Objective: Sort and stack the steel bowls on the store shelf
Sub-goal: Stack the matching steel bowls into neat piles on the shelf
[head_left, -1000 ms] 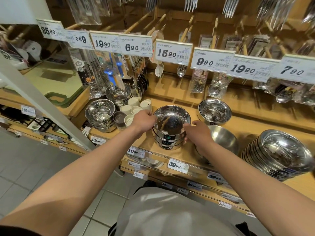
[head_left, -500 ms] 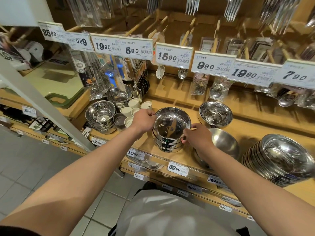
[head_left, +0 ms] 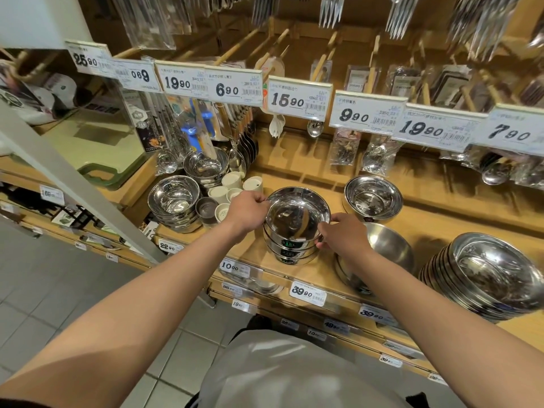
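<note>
While curled, both hands' grip on stacked bowls' rim.

Price tags above; cream cups; hanging forks.

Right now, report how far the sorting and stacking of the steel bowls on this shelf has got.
Done, apparently: nested shiny steel bowl stacks at far left and far right. In hand: the left hand and right hand grip the rim of the top bowl on the middle stack of polished steel bowls. Left: probably the single shiny bowl behind and the matte steel bowl beside the right wrist.
</note>
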